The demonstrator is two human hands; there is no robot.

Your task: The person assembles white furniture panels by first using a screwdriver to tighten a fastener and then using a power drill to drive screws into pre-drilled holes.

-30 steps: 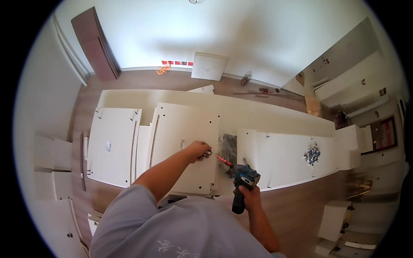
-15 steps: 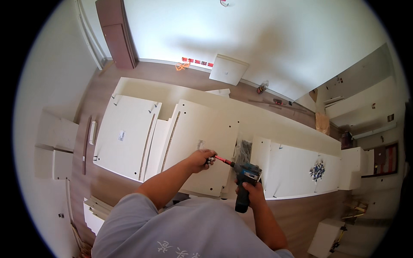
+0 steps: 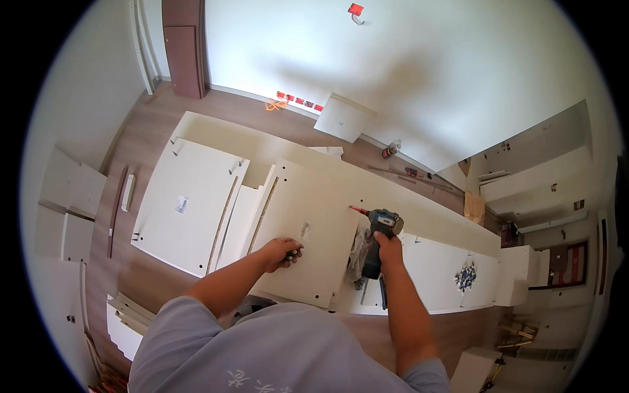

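My right hand point(image 3: 389, 251) grips a dark cordless drill point(image 3: 381, 237) by its handle. Its red bit point(image 3: 358, 209) points left, with the tip over the far right corner of a white panel point(image 3: 314, 196), beside a dark hole point(image 3: 361, 201). Whether the tip touches the panel I cannot tell. Closed above the near part of that panel, my left hand point(image 3: 279, 253) holds several small dark and whitish fittings point(image 3: 292, 254), partly hidden by the fingers. A printed label point(image 3: 306, 229) lies on the panel just beyond this hand.
Another white panel point(image 3: 187, 196) with upright metal pins lies to the left. On the right, a long white panel point(image 3: 432, 262) carries a pile of small fittings point(image 3: 466, 278). Clear plastic bags point(image 3: 358, 252) lie between panels. A square white board point(image 3: 342, 118) leans at the far wall.
The drill has moved away from my left hand, forward to the panel's far right corner. My left hand has drawn back left and nearer, still closed on the fittings. The view has shifted slightly.
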